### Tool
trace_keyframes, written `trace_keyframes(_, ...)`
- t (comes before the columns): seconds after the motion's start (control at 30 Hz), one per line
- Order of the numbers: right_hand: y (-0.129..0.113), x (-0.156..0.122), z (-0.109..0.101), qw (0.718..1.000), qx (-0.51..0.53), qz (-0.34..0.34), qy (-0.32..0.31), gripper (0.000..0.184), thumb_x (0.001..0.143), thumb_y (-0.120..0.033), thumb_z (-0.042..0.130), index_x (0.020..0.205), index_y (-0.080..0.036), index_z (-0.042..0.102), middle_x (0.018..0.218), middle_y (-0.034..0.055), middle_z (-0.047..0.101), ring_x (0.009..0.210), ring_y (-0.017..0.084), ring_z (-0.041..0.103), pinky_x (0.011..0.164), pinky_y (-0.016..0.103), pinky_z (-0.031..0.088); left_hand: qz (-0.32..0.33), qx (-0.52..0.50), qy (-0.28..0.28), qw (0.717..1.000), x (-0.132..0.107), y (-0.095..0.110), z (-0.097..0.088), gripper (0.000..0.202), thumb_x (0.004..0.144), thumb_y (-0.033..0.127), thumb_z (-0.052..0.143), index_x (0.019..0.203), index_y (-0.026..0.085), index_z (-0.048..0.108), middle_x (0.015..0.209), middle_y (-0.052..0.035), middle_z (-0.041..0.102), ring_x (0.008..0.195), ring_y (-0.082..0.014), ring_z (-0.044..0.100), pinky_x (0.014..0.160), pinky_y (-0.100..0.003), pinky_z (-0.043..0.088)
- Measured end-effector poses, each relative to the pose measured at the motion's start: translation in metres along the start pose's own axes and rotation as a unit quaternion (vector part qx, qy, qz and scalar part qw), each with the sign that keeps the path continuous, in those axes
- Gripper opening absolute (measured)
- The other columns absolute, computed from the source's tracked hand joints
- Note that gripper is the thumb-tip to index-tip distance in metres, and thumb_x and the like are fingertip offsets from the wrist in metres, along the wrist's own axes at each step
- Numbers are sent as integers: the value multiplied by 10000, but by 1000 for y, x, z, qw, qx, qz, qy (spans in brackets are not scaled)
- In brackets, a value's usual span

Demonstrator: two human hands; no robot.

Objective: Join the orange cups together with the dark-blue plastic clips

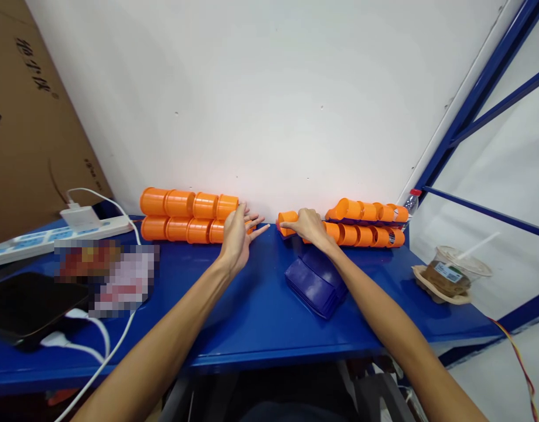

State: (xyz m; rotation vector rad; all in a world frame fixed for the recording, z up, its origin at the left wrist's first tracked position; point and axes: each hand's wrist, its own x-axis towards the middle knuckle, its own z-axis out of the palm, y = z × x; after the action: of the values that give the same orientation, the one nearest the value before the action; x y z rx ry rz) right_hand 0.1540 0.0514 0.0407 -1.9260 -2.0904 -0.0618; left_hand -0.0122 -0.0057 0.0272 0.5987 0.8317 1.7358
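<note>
the orange cup (288,216) at the left end of the right-hand group sits near the wall (273,105), with the right hand (310,224) over it: the thumb lies across its near side, the other fingers curl out of sight, so i cannot tell how firmly it is pinched. that wrist is bent over the row, the forearm slanting in from the lower right, perhaps to steady the cup from above. beside it, more cups (364,235) lie on their sides in two tiers with a dark blue strip (366,221) between, which probably keeps the upper tier from rolling. the left hand (238,235) is spread, fingers pointing right, at the end of the left-hand stack (177,228) (whether it touches the end cups is hidden); it may serve as a stop there. the wall likely backs both groups. nearer the person, folded dark blue sheets (316,284) lie on the blue table (252,310), partly beneath the right forearm. further out are a drink (447,275) at the right and a power strip (115,226) at the left.
</note>
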Motion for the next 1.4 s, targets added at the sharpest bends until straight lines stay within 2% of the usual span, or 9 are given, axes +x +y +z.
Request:
trace_keyframes(0.13, 2, -5, -5, 998, -50, -30, -10, 648, 899, -679, 647, 1155, -89, 728, 1189, 260, 733, 1123, 331, 701, 868, 328, 503, 9, -5, -6, 1000, 1, 0, 0, 231, 997, 394, 580, 996, 165, 557, 968, -95, 626, 942, -240, 715, 895, -471, 617)
trace_keyframes(0.27, 2, -2, -18, 989, -75, -125, 30, 472, 962, -511, 646, 1285, -168, 669, 1242, 168, 739, 1162, 306, 680, 915, 368, 517, 12, -10, -7, 1000, 1, 0, -1, 235, 992, 396, 587, 977, 162, 566, 958, -96, 627, 922, -236, 715, 886, -471, 615)
trace_keyframes(0.43, -8, 10, -11, 947, -157, -255, -116, 562, 784, -391, 849, 1246, -118, 682, 1231, 203, 734, 1166, 363, 678, 888, 380, 531, 10, -20, -6, 1000, 1, 0, -1, 238, 948, 394, 655, 970, 169, 581, 962, -98, 634, 917, -237, 717, 847, -437, 625)
trace_keyframes(0.63, 0, 32, 8, 943, -141, -251, -169, 612, 804, -386, 818, 1315, -102, 634, 1274, 208, 714, 1121, 355, 705, 826, 346, 538, 8, -15, -8, 1000, 1, 1, -1, 266, 929, 415, 680, 960, 168, 586, 930, -85, 623, 922, -231, 709, 854, -422, 625)
trace_keyframes(1.0, 29, 31, -4, 945, -114, -240, -188, 718, 800, -300, 808, 1452, -129, 561, 1425, 188, 643, 1314, 346, 608, 1023, 377, 500, 22, -19, -23, 999, 2, -2, -3, 245, 924, 391, 679, 930, 166, 582, 877, -68, 629, 856, -219, 707, 840, -439, 619)
trace_keyframes(1.2, 30, 32, -5, 954, -82, -223, -183, 814, 753, -337, 837, 1478, -112, 543, 1467, 214, 602, 1355, 376, 579, 1073, 421, 496, 77, 33, -81, 993, -5, -7, 1, 259, 901, 401, 677, 824, 159, 628, 740, -42, 637, 658, -169, 656, 620, -293, 569)
trace_keyframes(1.3, 18, 40, -4, 964, -17, -236, -119, 802, 826, -366, 773, 1519, -84, 486, 1541, 234, 523, 1420, 350, 523, 1146, 430, 442, 184, 124, -193, 956, -22, -13, 3, 306, 843, 442, 735, 717, 185, 626, 622, -11, 593, 526, -141, 571, 490, -244, 439)
trace_keyframes(1.37, 2, 44, 0, 965, 21, -253, -74, 787, 859, -357, 746, 1535, -75, 457, 1582, 241, 468, 1466, 338, 471, 1194, 452, 388, 307, 231, -271, 883, -35, -19, 2, 281, 871, 383, 704, 681, 201, 608, 593, 3, 579, 510, -124, 528, 521, -253, 413)
trace_keyframes(1.4, -7, 46, 3, 962, 33, -265, -63, 799, 849, -359, 762, 1534, -85, 458, 1587, 240, 462, 1473, 341, 460, 1202, 472, 377, 382, 286, -308, 823, -40, -23, 1, 269, 884, 345, 677, 668, 206, 597, 587, 5, 576, 510, -121, 515, 535, -261, 400)
